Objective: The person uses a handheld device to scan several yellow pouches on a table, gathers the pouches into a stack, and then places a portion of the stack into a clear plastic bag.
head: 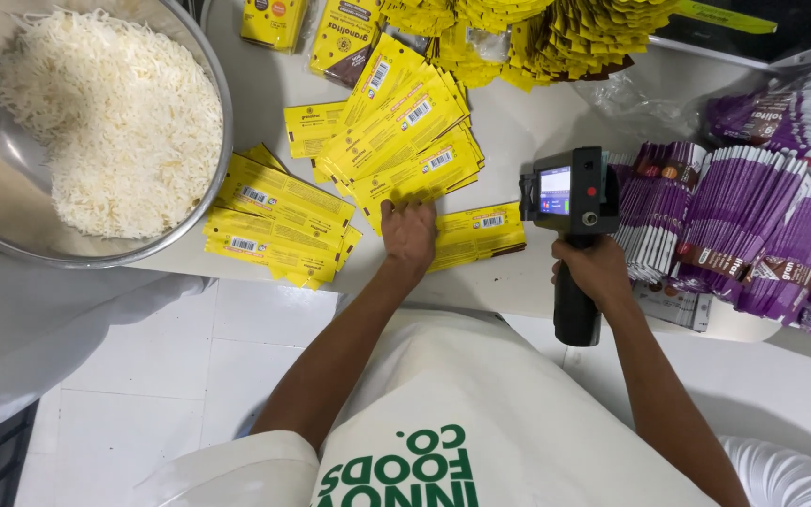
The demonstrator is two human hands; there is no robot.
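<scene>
A: Black plastic noted first: a handheld printer gun is gripped by the right hand, fingers wrapped tight round its handle, screen turned up.

B: And the left hand?

A: Laid flat, fingers together and pressed down on a yellow pouch lying on the white table; the pouch runs out to the right of the fingertips, toward the gun's head. No grasp is made, only a pin.

B: How is the step best done?

A: Judged from this: the pouch should be kept flat and unmoving under the palm, the gun's head passed level and steady along it, and the fingers kept out of its path.

B: Beyond the fingers?

A: Just past the fingertips a fan of yellow pouches is spread; left of them another yellow stack. Right of the gun, purple pouches are ranked in rows. Farther left, a steel bowl holding white rice is seen.
</scene>
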